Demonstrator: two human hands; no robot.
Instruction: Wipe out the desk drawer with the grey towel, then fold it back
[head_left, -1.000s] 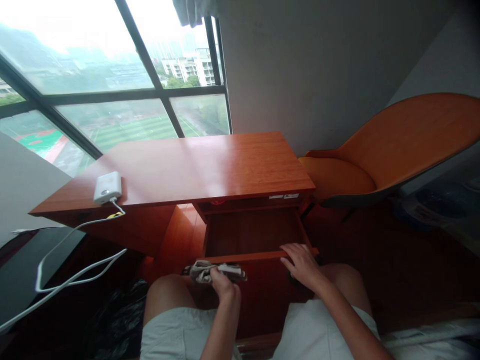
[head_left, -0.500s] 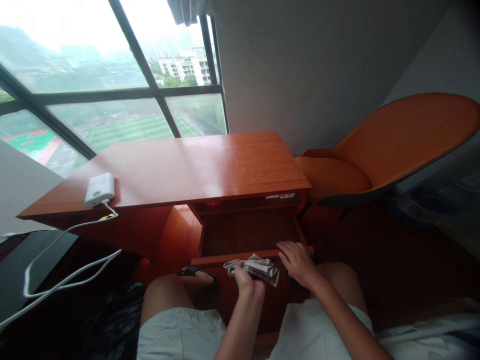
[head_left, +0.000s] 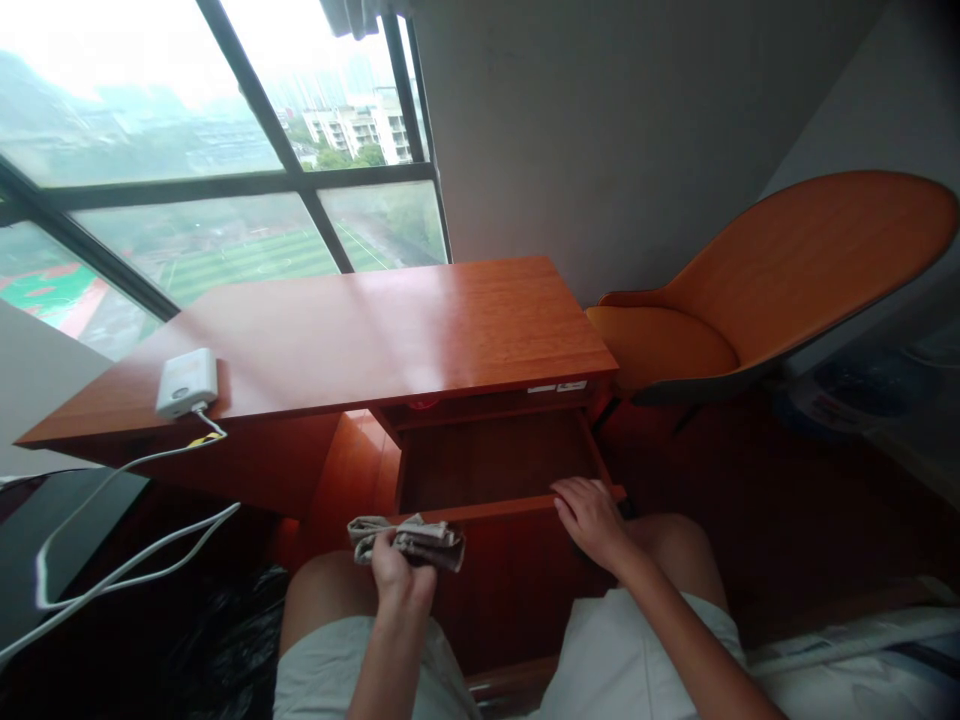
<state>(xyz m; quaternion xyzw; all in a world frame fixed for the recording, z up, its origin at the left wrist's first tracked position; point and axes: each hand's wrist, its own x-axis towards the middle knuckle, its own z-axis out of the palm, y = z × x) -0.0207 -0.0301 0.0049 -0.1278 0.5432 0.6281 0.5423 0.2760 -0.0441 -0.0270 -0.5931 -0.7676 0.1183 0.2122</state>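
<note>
My left hand (head_left: 396,575) is closed around a crumpled grey cloth (head_left: 409,537), held against the left end of the front edge of an open wooden drawer (head_left: 495,465). My right hand (head_left: 592,518) rests on the same front edge near its right end, fingers curled over it. The drawer is pulled out from under a reddish wooden desk (head_left: 390,335), and its inside looks bare. My knees in light shorts sit below the drawer.
A white adapter (head_left: 187,381) with a white cable (head_left: 120,530) lies on the desk's left part. An orange chair (head_left: 757,290) stands to the right. A large window (head_left: 210,150) is behind the desk, a grey wall beside it.
My left hand moved the cloth along the drawer's front edge, first rightwards toward my right hand, then back to the left end. My right hand stayed on the drawer edge.
</note>
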